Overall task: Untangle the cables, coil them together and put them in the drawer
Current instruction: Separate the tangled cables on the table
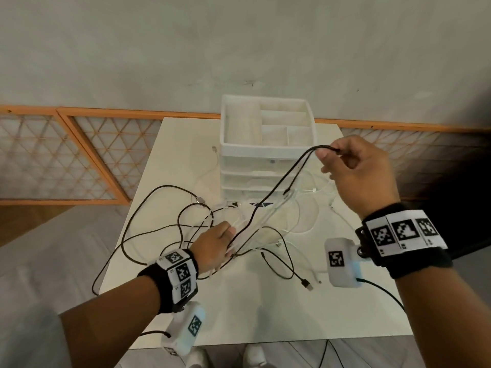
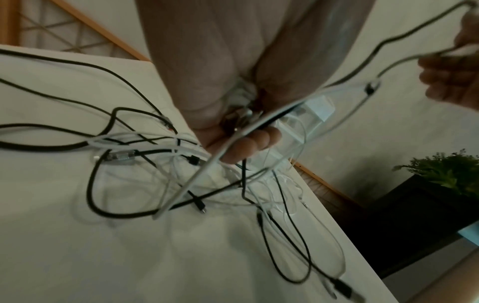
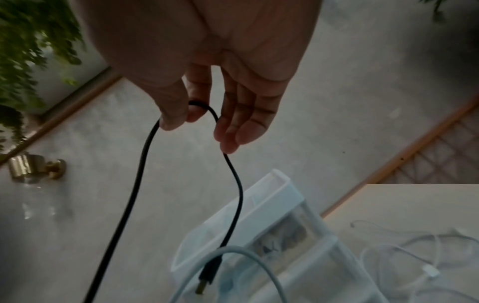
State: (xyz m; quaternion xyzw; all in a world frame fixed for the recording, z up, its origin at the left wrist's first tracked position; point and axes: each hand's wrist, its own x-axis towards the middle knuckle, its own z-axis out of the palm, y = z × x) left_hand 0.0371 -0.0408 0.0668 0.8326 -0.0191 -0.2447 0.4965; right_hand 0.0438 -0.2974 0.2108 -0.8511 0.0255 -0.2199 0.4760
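- Near the front of the drawer unit [image 1: 268,144], on the white tabletop [image 1: 239,301]: black and white cables [image 1: 164,224], tangled and spread loose.
- Right hand [image 1: 356,168], raised beside the unit's top tray: thumb and forefinger pinched on a bend of one black cable [image 3: 145,164], plug end dangling.
- Left hand [image 1: 215,245], lower down before the unit: fingers curled round a gathered bunch of strands.
- Step judged: untangling, early; nothing coiled, drawers shut.
- Next move, probably: drawing the black cable free of the bunch without tightening knots.
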